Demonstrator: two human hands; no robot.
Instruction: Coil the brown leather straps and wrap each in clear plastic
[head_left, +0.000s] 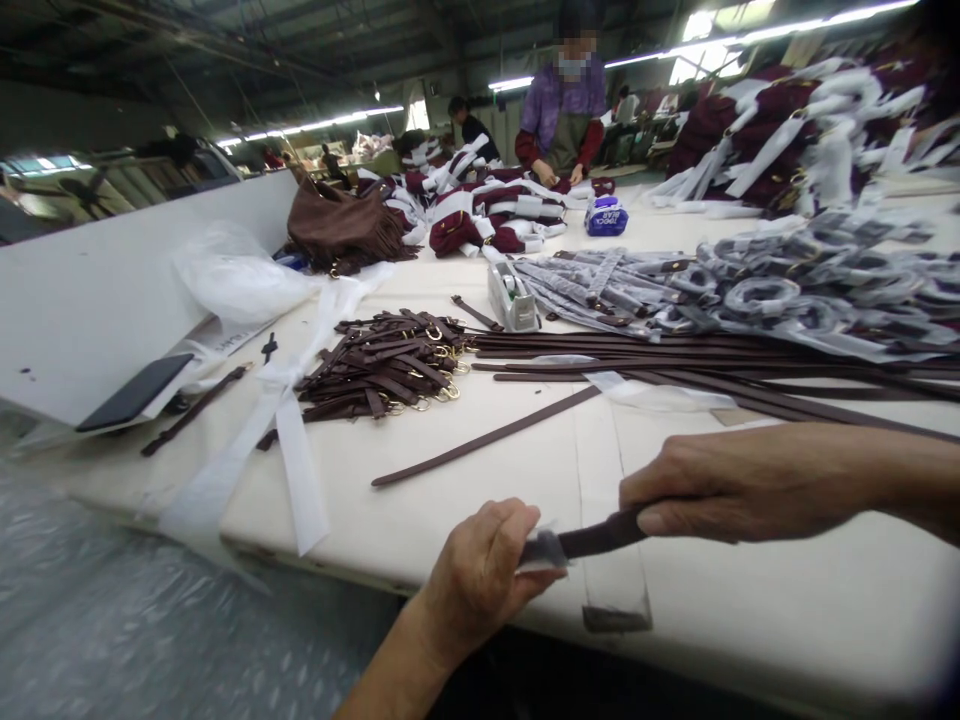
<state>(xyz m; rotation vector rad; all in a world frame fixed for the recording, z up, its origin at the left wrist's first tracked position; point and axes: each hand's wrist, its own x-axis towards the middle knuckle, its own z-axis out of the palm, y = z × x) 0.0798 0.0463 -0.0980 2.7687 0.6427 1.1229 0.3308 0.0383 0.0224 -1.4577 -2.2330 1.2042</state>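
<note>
My left hand [484,575] pinches a small clear plastic sleeve [541,551] over the end of a dark brown leather strap [596,538]. My right hand [739,482] is closed round the same strap further along, thumb on top. Both hands hover just above the near edge of the white table [750,600]. A single loose strap [487,437] lies diagonally just beyond my hands. A bundle of long straps [712,365] runs to the right behind it.
A pile of short buckled straps [386,365] sits centre-left, with white paper strips [292,440] beside it. A tape dispenser [512,297], wrapped straps [787,290], a brown bag [337,228] and a phone [135,392] lie further off. Another person [564,110] works at the far end.
</note>
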